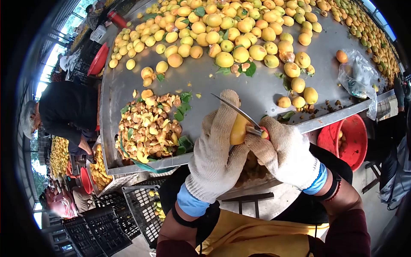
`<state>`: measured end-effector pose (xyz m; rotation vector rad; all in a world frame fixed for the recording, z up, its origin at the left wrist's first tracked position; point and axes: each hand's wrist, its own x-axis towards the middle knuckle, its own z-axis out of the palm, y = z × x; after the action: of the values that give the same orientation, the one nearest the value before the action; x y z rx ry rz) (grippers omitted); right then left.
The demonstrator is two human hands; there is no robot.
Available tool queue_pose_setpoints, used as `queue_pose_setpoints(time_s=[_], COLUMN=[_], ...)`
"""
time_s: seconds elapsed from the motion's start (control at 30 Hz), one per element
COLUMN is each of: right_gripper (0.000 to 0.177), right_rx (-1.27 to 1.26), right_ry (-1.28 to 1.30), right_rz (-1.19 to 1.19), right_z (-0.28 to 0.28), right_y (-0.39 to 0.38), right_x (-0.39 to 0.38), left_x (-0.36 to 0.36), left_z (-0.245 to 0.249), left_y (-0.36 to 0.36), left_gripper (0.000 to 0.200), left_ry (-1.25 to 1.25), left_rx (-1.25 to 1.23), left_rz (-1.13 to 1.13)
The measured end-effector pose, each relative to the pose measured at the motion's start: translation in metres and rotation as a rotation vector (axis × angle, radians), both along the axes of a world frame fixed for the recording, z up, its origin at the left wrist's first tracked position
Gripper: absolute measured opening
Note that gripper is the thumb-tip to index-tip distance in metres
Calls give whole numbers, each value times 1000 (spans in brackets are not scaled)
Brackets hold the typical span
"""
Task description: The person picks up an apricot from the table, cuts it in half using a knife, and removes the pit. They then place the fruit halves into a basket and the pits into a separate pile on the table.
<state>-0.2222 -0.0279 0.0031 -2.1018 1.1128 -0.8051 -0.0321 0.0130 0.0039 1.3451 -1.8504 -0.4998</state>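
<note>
Held up over the near edge of the metal table (pixel 195 83) is a yellow-orange apricot (pixel 238 129), gripped by my gloved left hand (pixel 217 156). My gloved right hand (pixel 283 155) is wrapped round the handle of a small curved knife (pixel 240 112). Its blade points up and to the left, passing in front of the fruit's upper right side. Both white knit gloves are stained brown at the fingers. Left of my hands lies a heap of cut fruit scraps (pixel 150 130) with green leaves among it.
Many whole apricots (pixel 214 36) cover the far side of the table. A clear plastic bag (pixel 358 75) lies at the right edge, above a red basin (pixel 354 139). Black crates (pixel 141 210) stand at lower left. Another person (pixel 68 107) bends over at the left.
</note>
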Motion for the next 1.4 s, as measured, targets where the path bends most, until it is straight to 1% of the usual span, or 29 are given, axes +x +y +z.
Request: queue_pose_setpoints(time_s=[0.03,0.1,0.13,0.23,0.27,0.3,0.37,0.4,0.47,0.5,0.53,0.6,0.63,0.67,0.73,0.77,0.83,0.93,1.0,1.03,1.07,1.13,1.17,1.2,1.23,1.27,1.3,1.33,1.4], right_gripper=[39,38,38,33,33,32,30,30,25,31,31,36,40,40,40,34,32,28,23,21,21,20,21,26,26,31,37,37,38], right_rx=[9,403,404,801,795,591,231,230,332,288,291,156,398,401,438,475,460,488,679,881,885,1141,1531,1195,1193,1359,1525,1525,1383], right_ry=[3,-117,-117,-250,-252,-252,-299,-297,-254,-113,-115,-168,-179,-178,-266,-294,-320,-359,-472,-552,-552,-877,-1129,-872,-873,-868,-858,-857,-858], right_rz=[2,27,24,31,29,26,15,12,65,33,38,32,63,64,44,48,64,107,165,184,182,144,350,451,444,382,319,321,328], right_z=[-3,-6,-4,12,9,2,-6,-4,4,10,8,4,4,1,-5,-1,1,0,-6,8,7,-4,-27,-14,-6,0,3,0,-14], right_y=[-1,-3,-3,-4,-4,-4,-9,-10,-9,-8,-6,-3,-5,-3,4,4,12,17,16,15,15,14,3,-5,-8,-10,-11,-10,-10], right_x=[2,8,8,11,12,13,16,14,11,12,14,19,16,17,19,20,24,32,37,35,38,43,27,25,20,14,10,6,-2], left_x=[1,4,6,7,7,5,-1,-4,-7,-4,-5,-11,-9,-10,-17,-18,-21,-22,-12,-8,-7,-7,-8,-8,-6,-4,1,0,-2], left_z=[-1,-2,-3,-1,0,-2,-9,-7,-3,-13,-18,-24,-28,-27,-23,-26,-32,-33,-30,-30,-29,-27,-24,-22,-19,-17,-18,-16,-10], left_y=[-2,0,0,1,0,0,2,0,-3,-8,-9,-12,-15,-12,-3,-3,-4,6,2,-1,-4,-7,-6,-8,-10,-11,-13,-15,-17], left_gripper=[84,83,84,84,82,82,70,70,52,51,51,57,59,59,61,61,63,62,52,45,45,43,41,41,42,42,48,48,53], left_ry=[-84,-169,-212,-229,-209,-210,370,372,1342,1343,1341,397,521,522,1026,1025,816,847,752,660,661,565,606,608,742,872,495,494,1425], left_rx=[-25,-46,-30,-31,-50,-57,82,82,302,263,263,138,163,166,336,338,83,72,10,-55,-51,-56,2,3,47,91,70,69,256], left_rz=[19,37,50,65,68,65,6,4,-42,-51,-45,24,57,59,159,161,158,324,253,182,183,236,256,251,162,75,121,123,-16])
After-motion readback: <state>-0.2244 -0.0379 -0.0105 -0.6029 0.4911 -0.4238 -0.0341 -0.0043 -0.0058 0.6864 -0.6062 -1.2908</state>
